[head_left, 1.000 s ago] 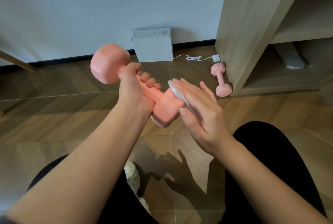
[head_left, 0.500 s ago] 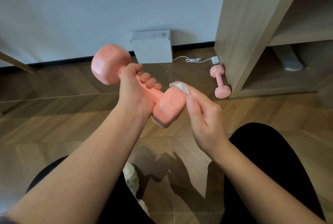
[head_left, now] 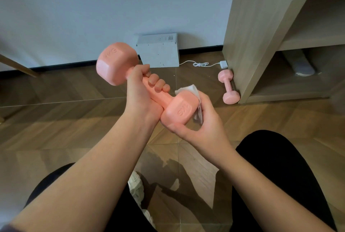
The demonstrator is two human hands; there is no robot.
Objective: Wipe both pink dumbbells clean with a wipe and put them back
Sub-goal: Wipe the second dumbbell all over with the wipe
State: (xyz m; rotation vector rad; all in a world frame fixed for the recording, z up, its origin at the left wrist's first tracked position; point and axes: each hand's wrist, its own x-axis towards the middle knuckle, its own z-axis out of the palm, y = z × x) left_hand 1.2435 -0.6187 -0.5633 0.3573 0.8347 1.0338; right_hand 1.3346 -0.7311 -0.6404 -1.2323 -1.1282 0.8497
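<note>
My left hand (head_left: 141,91) grips the handle of a pink dumbbell (head_left: 115,63), held in the air and slanting from upper left to lower right. My right hand (head_left: 201,125) cups the dumbbell's near head from below and the right, pressing a white wipe (head_left: 188,89) against it with curled fingers. Part of the wipe is hidden between palm and dumbbell. A second pink dumbbell (head_left: 228,87) lies on the wooden floor against the foot of a wooden shelf unit (head_left: 248,45).
A white box (head_left: 158,52) stands against the wall behind the held dumbbell, with a white cable and plug (head_left: 223,64) running to the shelf unit. My legs in black and a white shoe (head_left: 136,187) fill the bottom. A wooden leg (head_left: 16,66) crosses the far left.
My right hand has slid from the top of the near head down and around its end, carrying the wipe. The left hand keeps the same grip on the handle.
</note>
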